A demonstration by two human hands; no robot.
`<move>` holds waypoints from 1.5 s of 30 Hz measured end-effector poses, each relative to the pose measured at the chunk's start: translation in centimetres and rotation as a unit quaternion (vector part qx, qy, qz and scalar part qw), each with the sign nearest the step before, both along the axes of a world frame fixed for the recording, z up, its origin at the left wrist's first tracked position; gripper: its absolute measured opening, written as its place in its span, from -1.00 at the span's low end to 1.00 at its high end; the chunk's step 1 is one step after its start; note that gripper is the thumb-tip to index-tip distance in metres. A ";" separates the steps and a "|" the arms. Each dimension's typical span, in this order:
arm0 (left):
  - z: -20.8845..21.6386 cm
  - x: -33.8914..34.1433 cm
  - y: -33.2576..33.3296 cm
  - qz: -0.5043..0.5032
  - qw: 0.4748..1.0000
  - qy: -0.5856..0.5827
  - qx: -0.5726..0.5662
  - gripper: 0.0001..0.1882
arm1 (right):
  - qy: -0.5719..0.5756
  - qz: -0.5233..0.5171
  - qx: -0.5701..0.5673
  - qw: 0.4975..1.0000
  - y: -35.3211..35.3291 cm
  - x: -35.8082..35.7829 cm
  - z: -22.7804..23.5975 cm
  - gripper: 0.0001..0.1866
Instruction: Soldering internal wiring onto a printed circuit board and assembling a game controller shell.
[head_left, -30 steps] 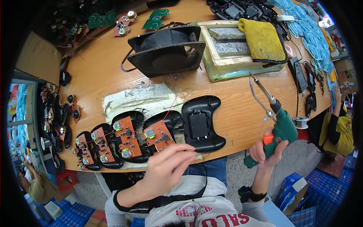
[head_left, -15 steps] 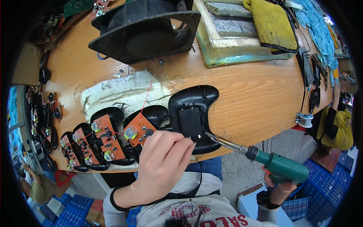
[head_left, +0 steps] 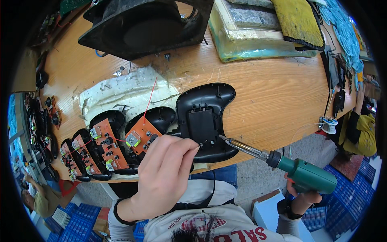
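Observation:
My left hand (head_left: 163, 173) is closed in a pinch over the near edge of a black gamepad-shaped plastic shell (head_left: 226, 97). A tiny metal piece (head_left: 204, 142) pokes out from its fingertips, too small to name surely. Inside the shell is a black rectangular battery compartment (head_left: 201, 125). My right hand (head_left: 302, 193) grips a green soldering gun (head_left: 310, 175). The gun's metal tip is beside the compartment's near right corner, close to the pinched piece but apart from it. Left of my left hand, an orange circuit board (head_left: 143, 135) with a red wire lies on another black shell.
Several more shells with orange circuit boards (head_left: 111, 147) line the table's near left edge, over whitish sheeting (head_left: 117, 94). A black fan housing (head_left: 149, 32) and a framed box (head_left: 258, 50) with a yellow cloth (head_left: 298, 24) stand behind. A solder spool (head_left: 328, 126) sits at the right edge.
My left fingertips have drawn closer together, and a tiny metal piece now shows at them. The soldering gun has shifted slightly right and down. The whole view has tilted a little.

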State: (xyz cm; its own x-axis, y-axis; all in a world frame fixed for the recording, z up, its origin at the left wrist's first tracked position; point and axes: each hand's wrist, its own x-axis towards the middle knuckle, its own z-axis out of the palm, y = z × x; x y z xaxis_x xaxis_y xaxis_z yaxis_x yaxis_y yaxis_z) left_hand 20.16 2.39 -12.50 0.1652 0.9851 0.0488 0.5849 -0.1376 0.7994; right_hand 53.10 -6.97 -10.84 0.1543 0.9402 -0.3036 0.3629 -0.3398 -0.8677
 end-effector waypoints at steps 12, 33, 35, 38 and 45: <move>-1.2 0.2 0.0 -0.065 0.990 0.109 0.061 -0.79 | 0.059 0.093 -0.081 0.991 4.1 -2.8 2.2 -0.07; -1.5 0.4 0.2 -0.069 0.990 0.112 0.058 -0.82 | 0.068 0.154 0.072 0.983 4.8 -3.7 1.5 -0.25; -1.6 0.4 0.2 -0.070 0.990 0.111 0.056 -0.82 | 0.072 0.185 0.047 0.979 5.0 -3.2 1.6 -0.16; -1.8 0.4 0.2 -0.064 0.991 0.106 0.059 -0.81 | 0.075 0.178 -0.042 0.980 5.4 -3.3 2.4 -0.10; -1.7 0.5 0.2 -0.067 0.990 0.112 0.060 -0.82 | 0.006 0.138 -0.036 0.990 5.2 -4.0 2.8 -0.05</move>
State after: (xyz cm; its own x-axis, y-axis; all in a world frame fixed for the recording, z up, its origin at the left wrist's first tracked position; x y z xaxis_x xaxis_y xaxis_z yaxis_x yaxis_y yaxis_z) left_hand 20.66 2.62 -14.15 0.3136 0.9429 0.1121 0.7153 -0.3122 0.6252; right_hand 49.14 -1.72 -8.05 -0.1100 0.9222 -0.3708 0.4402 -0.2893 -0.8500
